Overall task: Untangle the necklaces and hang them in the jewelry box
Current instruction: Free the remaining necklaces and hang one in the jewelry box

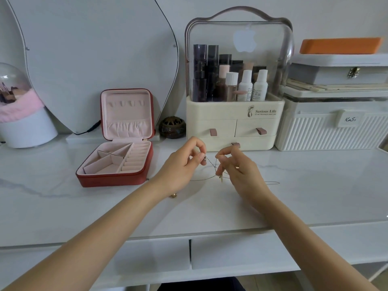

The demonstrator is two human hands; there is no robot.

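Thin silver necklace chains are held up between my two hands above the white marble tabletop. My left hand pinches one end of a chain near a small dark piece. My right hand pinches the chains, and a small gold pendant hangs below its fingers. Loose chain trails onto the table to the right and to the left under my hand. A small gold piece lies by my left wrist. The red jewelry box stands open at the left, its pink lid upright with small hooks.
A cream cosmetics organizer with bottles and drawers stands right behind my hands. White ribbed storage boxes are stacked at the right. A small dark round jar, a large mirror and a glass dome on a pink base stand at the back left.
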